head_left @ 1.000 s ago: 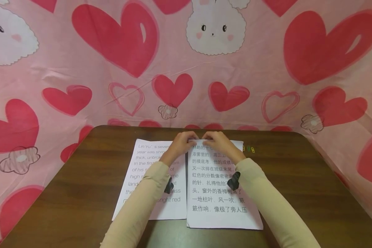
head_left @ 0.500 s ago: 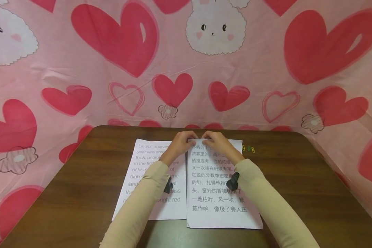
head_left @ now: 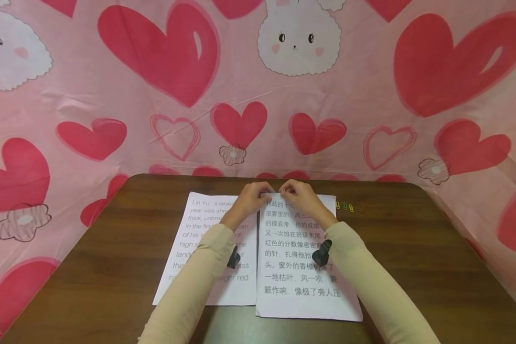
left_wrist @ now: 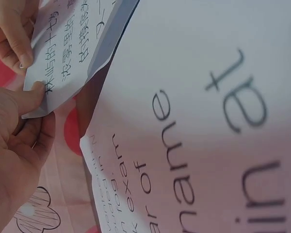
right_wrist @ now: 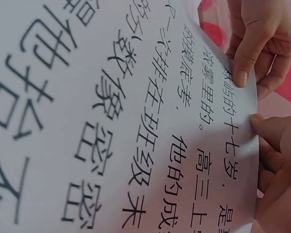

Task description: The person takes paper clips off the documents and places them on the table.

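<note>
A stack of paper [head_left: 301, 277] printed with Chinese characters lies at the middle of the table, its top edge lifted toward both hands. At its top left corner my left hand [head_left: 251, 198] pinches the paper, thumb on the printed face and fingers behind, as the left wrist view shows. My right hand [head_left: 301, 196] holds the top edge just to the right, thumb tip at the rim and curled fingers behind [right_wrist: 276, 165]. The two hands are close together but apart. Left of this stack, English-printed paper [head_left: 210, 291] lies flat, partly hidden under my left forearm.
Beside the paper's top right corner lie a yellow paper clip [head_left: 337, 205], a green paper clip [head_left: 345, 206] and another yellow paper clip [head_left: 351, 208]. The brown wooden table [head_left: 413, 267] ends at a pink heart-patterned cloth [head_left: 348, 91] behind.
The Chinese-printed paper has shifted slightly left and toward me at its lower edge. My right hand's knuckles have risen a little; the left hand stays nearly still.
</note>
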Motion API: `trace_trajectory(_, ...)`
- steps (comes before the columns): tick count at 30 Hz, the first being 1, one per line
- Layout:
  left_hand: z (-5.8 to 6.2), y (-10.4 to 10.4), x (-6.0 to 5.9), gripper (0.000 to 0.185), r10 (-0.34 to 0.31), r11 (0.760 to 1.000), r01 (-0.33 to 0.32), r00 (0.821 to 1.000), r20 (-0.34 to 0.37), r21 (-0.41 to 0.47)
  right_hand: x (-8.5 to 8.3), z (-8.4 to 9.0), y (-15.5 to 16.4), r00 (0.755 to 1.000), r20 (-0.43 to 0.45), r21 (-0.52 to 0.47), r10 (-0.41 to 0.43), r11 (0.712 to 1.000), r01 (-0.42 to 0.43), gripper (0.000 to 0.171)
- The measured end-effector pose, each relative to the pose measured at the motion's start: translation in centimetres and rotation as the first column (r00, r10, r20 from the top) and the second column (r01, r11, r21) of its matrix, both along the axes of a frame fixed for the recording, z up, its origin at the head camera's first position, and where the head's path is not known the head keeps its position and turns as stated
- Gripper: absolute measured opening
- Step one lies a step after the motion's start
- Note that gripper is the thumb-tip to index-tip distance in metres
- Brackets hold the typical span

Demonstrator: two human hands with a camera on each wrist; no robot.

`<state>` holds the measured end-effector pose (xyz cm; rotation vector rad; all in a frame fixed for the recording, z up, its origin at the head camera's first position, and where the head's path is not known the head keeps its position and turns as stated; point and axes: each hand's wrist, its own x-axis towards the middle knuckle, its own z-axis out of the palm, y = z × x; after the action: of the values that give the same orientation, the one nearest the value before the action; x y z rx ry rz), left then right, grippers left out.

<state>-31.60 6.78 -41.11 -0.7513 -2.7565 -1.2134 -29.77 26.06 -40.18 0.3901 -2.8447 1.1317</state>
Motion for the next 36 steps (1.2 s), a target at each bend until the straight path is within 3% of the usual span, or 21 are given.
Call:
trace_trajectory(10,0.1,0.5,0.2,0.016,0.017,1.0,-0.016,1.0,0.024,-0.022,0.2,0.6,1.1,0.996,-0.036,-0.1,-0.084,0.992,0.08,0.018)
trace_trajectory(19,-0.3,0.7,0.2,0.016,0.031,0.999,-0.03,0.999,0.029,-0.025,0.6,0.9,4.6,0.984,-0.054,-0.134,-0.171,0.978,0.163,0.021)
trace_trajectory(26,-0.5,0.7,0.1,0.016,0.046,0.999,-0.045,0.998,0.034,-0.027,1.3,0.9,8.6,0.971,-0.088,-0.084,-0.223,0.973,0.215,0.022)
trace_trajectory(36,-0.6,0.9,-0.1,0.016,0.062,0.996,-0.059,0.997,0.048,-0.062,3.0,1.0,15.0,0.963,0.026,0.063,-0.267,0.962,0.265,0.032)
